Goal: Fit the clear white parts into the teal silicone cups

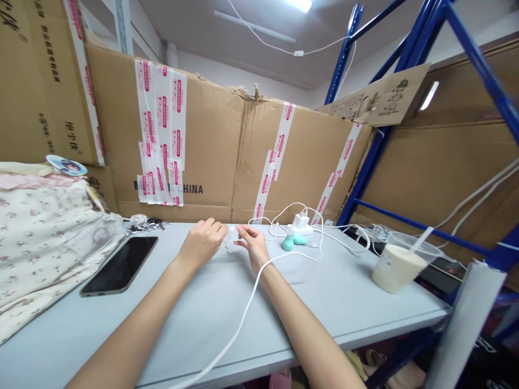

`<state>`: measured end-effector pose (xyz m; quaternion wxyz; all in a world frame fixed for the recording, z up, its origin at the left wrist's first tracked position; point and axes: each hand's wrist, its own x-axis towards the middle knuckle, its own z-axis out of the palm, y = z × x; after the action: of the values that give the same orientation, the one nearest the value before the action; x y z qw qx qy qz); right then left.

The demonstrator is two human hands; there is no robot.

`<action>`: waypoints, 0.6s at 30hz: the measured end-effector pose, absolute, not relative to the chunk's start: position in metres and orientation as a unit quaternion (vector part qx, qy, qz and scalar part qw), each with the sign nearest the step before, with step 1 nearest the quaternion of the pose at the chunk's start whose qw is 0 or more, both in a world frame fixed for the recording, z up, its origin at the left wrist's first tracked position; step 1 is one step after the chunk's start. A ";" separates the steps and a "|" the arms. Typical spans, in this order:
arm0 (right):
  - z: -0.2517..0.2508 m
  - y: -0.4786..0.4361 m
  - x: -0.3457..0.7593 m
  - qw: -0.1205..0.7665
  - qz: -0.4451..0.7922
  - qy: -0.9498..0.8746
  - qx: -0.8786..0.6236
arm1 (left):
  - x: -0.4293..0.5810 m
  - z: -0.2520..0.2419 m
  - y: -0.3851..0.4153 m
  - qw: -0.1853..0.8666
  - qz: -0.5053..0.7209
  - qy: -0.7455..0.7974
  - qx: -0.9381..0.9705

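Workpiece (231,239), small, clear/whitish, sits btwn our two hands over the tbl (227,319), toward the far edge; exact shape we can't tell at this size.

L hand (204,239): back toward cam, fingers curled nearly closed, fingertip end on the workpiece's L side; fingertip contact pts are hidden from us. R hand (252,244): thumb + forefinger nearly together at the workpiece's R side, gripping its edge; other fingers bent.

Surroundings, per our view:
- White cable (242,324) runs across the R wrist & down to the bottom of view.
- Teal item (288,243), rounded, lies R of the R hand, just in front of the white pwr strip (302,229) w/ plugged-in adapter (300,219).
- Phone (121,267), screen up & dark, lies L of the L hand, next to floral fabric (44,232).
- Clear cup (399,265) w/ pale drink & straw (421,238) stands near the R end.
- Cardboard panel (211,140), taped, stands upright behind the tbl.
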<state>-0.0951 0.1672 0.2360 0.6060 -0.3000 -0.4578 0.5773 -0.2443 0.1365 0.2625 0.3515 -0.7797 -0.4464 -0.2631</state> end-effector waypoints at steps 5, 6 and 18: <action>0.240 0.174 -0.087 0.620 0.553 -0.459 -0.314 | -0.254 0.267 0.139 0.308 -0.242 -0.507 -0.768; 0.240 0.176 -0.085 0.619 0.527 -0.483 -0.327 | -0.258 0.267 0.140 0.297 -0.245 -0.526 -0.758; 0.213 0.196 -0.113 0.217 -0.100 -0.887 -0.396 | -0.297 0.266 0.155 0.220 -0.270 -0.681 -0.644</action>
<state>-0.1128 0.1956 0.2132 0.2169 -0.3962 -0.8866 -0.0999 -0.2967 0.1546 0.2661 0.2199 -0.6438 -0.6813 -0.2700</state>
